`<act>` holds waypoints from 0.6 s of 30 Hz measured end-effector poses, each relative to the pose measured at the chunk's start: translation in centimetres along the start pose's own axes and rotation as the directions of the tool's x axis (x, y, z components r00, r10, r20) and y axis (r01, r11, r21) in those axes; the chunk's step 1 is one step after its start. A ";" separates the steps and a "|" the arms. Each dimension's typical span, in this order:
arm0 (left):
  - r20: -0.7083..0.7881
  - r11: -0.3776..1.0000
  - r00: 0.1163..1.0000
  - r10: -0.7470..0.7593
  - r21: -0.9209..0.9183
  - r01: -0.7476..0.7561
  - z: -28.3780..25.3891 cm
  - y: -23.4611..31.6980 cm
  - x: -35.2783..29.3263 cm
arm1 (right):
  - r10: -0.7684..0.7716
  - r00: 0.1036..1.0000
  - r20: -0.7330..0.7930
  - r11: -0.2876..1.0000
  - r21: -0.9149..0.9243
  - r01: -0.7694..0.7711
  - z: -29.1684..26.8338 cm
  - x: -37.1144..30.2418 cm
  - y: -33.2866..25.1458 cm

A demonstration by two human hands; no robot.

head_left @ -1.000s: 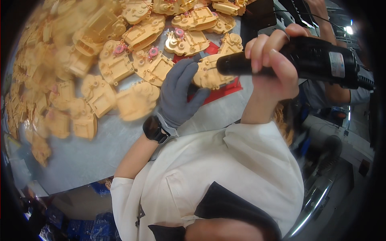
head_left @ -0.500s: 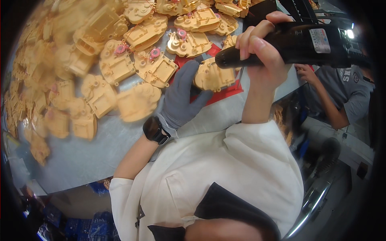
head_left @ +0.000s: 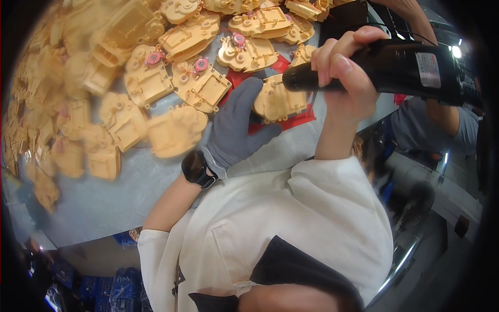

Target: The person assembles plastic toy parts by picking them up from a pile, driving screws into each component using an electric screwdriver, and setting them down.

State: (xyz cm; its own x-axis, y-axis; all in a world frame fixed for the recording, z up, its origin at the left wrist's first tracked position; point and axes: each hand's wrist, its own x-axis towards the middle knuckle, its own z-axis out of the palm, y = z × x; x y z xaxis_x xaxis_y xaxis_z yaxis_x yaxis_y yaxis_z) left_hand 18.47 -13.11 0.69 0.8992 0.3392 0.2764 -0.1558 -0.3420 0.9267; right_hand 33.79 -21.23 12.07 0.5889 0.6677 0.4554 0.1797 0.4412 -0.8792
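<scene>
My right hand (head_left: 351, 73) is wrapped round a black power screwdriver (head_left: 387, 65), held roughly level, its nose pointing left. The nose is over the right part of a cream-yellow plastic housing (head_left: 275, 101), so the tip's contact cannot be made out. On my left hand (head_left: 236, 122) is a grey glove; its fingers lie along the housing's left side and the thumb reaches below its lower edge, holding it in place. Under the housing lies a red mat or fixture (head_left: 291, 124). Just left of the glove are a housing with a pink round part (head_left: 200, 86) and a plainer shell (head_left: 176, 132).
Many similar yellow housings (head_left: 127, 31) are heaped over the left and far side of the grey table (head_left: 156, 192). At the right edge a co-worker's grey sleeve (head_left: 462, 125) and raised arm (head_left: 413, 15) show. Blue crates (head_left: 122, 291) stand below the table at lower left.
My right hand and the screwdriver have shifted slightly right and down. The left hand still steadies the same housing. The co-worker's arm has come up at the top right.
</scene>
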 end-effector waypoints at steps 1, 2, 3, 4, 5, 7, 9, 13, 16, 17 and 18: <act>-0.012 1.000 1.000 0.020 0.008 -0.020 0.1 -0.2 0.0 | 0.014 1.000 0.019 1.000 0.023 -0.015 -0.1 0.1 0.0; -0.014 1.000 1.000 0.014 0.008 -0.014 0.1 -0.3 0.0 | 0.020 1.000 0.020 0.999 0.026 -0.020 -0.1 0.2 0.1; -0.027 0.999 0.999 0.035 0.033 -0.034 0.0 -0.4 0.1 | 0.009 0.999 0.046 1.000 0.018 -0.010 0.1 0.2 0.2; -0.041 0.997 0.998 0.056 0.059 -0.054 -0.1 -0.4 0.1 | -0.003 0.997 0.071 1.000 0.011 0.002 0.2 0.2 0.3; -0.044 0.997 0.998 0.049 0.062 -0.046 -0.2 -0.4 0.1 | 0.002 0.997 0.074 1.000 0.018 -0.003 0.4 0.3 0.5; -0.038 0.998 0.998 0.045 0.050 -0.043 -0.1 -0.2 0.2 | -0.033 0.994 0.107 0.999 -0.019 0.035 0.5 0.2 0.2; -0.039 0.998 0.998 0.049 0.050 -0.047 -0.1 -0.2 0.3 | -0.013 0.996 0.084 1.000 -0.003 0.013 0.4 0.4 0.4; -0.033 0.999 0.999 0.018 0.046 -0.016 -0.1 -0.3 0.0 | 0.027 0.999 0.045 0.999 0.025 -0.028 0.4 0.7 1.0; 0.040 0.991 0.992 -0.123 -0.044 0.124 0.0 0.6 0.0 | -0.004 0.999 0.037 1.000 -0.010 0.004 0.9 0.1 1.1; 0.043 0.991 0.991 -0.123 -0.048 0.125 0.3 0.8 0.0 | -0.025 0.999 0.029 0.998 -0.049 0.027 1.1 -0.3 1.1; 0.019 0.992 0.992 -0.125 -0.014 0.125 0.4 0.9 0.4 | -0.029 0.999 0.033 0.999 -0.043 0.030 1.3 -0.4 1.4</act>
State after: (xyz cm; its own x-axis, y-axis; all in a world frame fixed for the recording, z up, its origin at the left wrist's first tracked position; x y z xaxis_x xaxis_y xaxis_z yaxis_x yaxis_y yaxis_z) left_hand 18.87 -13.59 1.50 0.9192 0.3624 0.1537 -0.0480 -0.2843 0.9575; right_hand 32.80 -20.13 10.84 0.5570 0.6744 0.4847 0.2307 0.4351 -0.8703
